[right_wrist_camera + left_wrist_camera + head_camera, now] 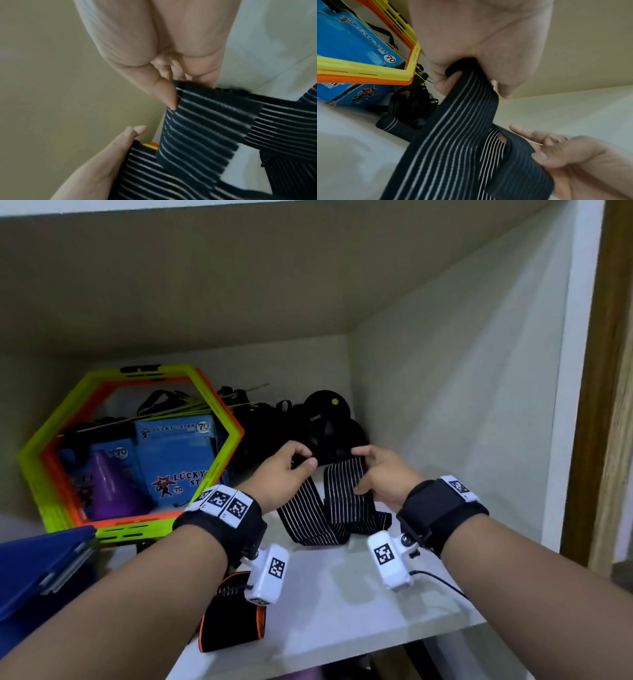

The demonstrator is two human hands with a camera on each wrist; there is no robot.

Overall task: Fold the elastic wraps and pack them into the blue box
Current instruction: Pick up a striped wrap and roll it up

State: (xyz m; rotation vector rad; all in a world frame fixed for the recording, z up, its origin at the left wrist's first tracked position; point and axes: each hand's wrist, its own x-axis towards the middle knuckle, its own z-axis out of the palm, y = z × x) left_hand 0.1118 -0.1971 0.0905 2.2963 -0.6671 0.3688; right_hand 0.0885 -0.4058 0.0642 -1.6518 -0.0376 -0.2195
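A black elastic wrap with thin white stripes [337,505] hangs in a V between my two hands above the white shelf [359,604]. My left hand [291,467] pinches one end between thumb and curled fingers; the same wrap [453,135] runs down from that left hand [471,65] in the left wrist view. My right hand [373,470] grips the other end, and the right wrist view shows the thumb [164,92] pressed on the wrap [205,128]. A second wrap, black with orange edging [233,618], lies on the shelf under my left wrist. The dark blue box [41,570] sits at the left.
Stacked yellow and orange hexagon frames [130,453] lean at the back left around blue "Lucky Star" packs [178,460] and a purple cone [106,484]. Black straps and round black gear [325,419] fill the back. The shelf wall [479,405] stands close on the right.
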